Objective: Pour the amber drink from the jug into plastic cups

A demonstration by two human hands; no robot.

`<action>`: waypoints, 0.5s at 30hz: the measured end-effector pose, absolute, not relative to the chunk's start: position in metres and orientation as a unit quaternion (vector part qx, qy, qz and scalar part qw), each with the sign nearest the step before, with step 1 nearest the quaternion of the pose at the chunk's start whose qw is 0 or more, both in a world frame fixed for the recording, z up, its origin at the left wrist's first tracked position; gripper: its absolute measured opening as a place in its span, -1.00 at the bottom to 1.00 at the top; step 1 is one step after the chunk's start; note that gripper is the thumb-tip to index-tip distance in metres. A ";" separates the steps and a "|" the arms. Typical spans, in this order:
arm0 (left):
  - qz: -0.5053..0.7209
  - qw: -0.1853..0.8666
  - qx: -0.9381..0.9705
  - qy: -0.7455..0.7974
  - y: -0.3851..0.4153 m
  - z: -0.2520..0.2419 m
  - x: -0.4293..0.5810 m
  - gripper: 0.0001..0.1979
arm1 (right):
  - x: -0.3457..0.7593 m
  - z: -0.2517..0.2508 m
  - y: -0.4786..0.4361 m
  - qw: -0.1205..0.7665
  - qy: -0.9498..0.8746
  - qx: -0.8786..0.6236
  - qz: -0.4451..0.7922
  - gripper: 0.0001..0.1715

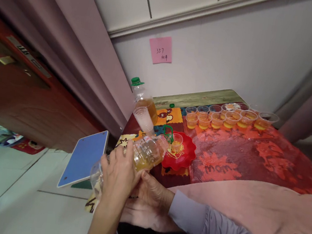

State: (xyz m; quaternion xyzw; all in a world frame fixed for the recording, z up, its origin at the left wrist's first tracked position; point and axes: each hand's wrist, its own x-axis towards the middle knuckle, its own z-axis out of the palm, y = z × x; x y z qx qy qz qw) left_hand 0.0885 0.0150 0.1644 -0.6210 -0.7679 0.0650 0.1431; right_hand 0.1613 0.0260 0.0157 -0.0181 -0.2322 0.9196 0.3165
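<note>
A clear plastic bottle point(148, 156) with yellow liquid lies tilted in my grip, its neck pointing right. My left hand point(120, 170) wraps over its body from above. My right hand point(152, 190) closes on its near underside, with some fingers hidden. The bottle's mouth, with a green handle point(169, 132) around the neck, is at the rim of a clear plastic cup point(177, 141). That cup holds a little yellow liquid and stands on a red scalloped plate point(186, 162). Just beyond the bottle is a leaning stack of clear cups point(144, 119).
A green-capped bottle point(144, 97) of amber liquid stands at the back left. Rows of clear cups point(217, 120), several with yellow liquid, line the far edge. A green cap point(171, 105) lies nearby. A blue stool point(85, 157) is left of the patterned tablecloth point(241, 153); a pink cloth point(236, 205) covers the front.
</note>
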 end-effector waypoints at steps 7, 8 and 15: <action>0.071 0.145 -0.618 -0.769 0.015 0.168 0.093 -0.03 | 0.159 0.013 0.027 0.333 -0.224 0.004 0.916 -0.24; 0.072 0.143 -0.618 -0.769 0.015 0.169 0.093 -0.03 | 0.159 0.012 0.027 0.332 -0.221 0.002 0.917 -0.24; 0.075 0.140 -0.619 -0.769 0.015 0.169 0.093 -0.03 | 0.160 0.009 0.027 0.321 -0.206 0.004 0.924 -0.30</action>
